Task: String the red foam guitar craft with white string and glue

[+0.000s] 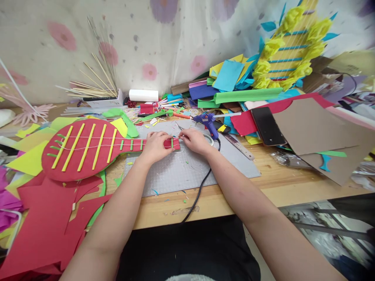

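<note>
A red craft guitar (79,150) lies flat at the left of the table. Its round body carries yellow strips, and short green strips cross its neck. White string (129,139) runs along it from body to neck. Near the neck's far end, my left hand (156,146) is closed over the neck, thumb and fingers pressing on it. Just past the neck's tip, my right hand (195,140) pinches the white string between thumb and fingertips. Beyond my right hand are a purple glue gun (208,123) and a white ring (209,139), partly hidden.
A grey cutting mat (181,175) lies beneath my hands, crossed by a black cord (202,185). A metal ruler (238,146), a phone (268,127) and brown card (316,128) are on the right. Red sheets (47,218) cover the left. A yellow-flowered guitar (288,50) stands behind.
</note>
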The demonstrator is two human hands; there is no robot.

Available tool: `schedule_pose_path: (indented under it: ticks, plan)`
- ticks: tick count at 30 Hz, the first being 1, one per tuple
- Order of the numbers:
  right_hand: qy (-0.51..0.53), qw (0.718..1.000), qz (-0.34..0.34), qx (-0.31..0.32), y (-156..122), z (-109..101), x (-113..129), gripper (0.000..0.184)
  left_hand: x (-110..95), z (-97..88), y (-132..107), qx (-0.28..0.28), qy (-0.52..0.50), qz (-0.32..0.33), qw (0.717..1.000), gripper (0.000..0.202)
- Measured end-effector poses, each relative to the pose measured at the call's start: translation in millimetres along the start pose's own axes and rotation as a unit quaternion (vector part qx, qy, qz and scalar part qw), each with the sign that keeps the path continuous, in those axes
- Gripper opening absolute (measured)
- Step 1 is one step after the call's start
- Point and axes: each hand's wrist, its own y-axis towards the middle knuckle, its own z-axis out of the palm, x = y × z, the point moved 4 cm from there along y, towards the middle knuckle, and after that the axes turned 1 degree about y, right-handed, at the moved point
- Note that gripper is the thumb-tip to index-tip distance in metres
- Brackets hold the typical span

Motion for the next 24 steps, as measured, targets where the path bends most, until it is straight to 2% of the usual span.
schedule_pose_path:
  ticks: [8,24]
  plan:
    - [0.02,0.999,-0.023,-0.042,0.1,0.4,-4.7,0.018,2.2,-0.1,-1.7,-0.002,0.005,-0.002,1.0,0.04]
    - [0.014,1.0,-0.013,0.003,1.1,-5.4,-5.0,0.011,7.7,-0.6,-4.6,-0.003,-0.003,-0.007,1.0,0.04]
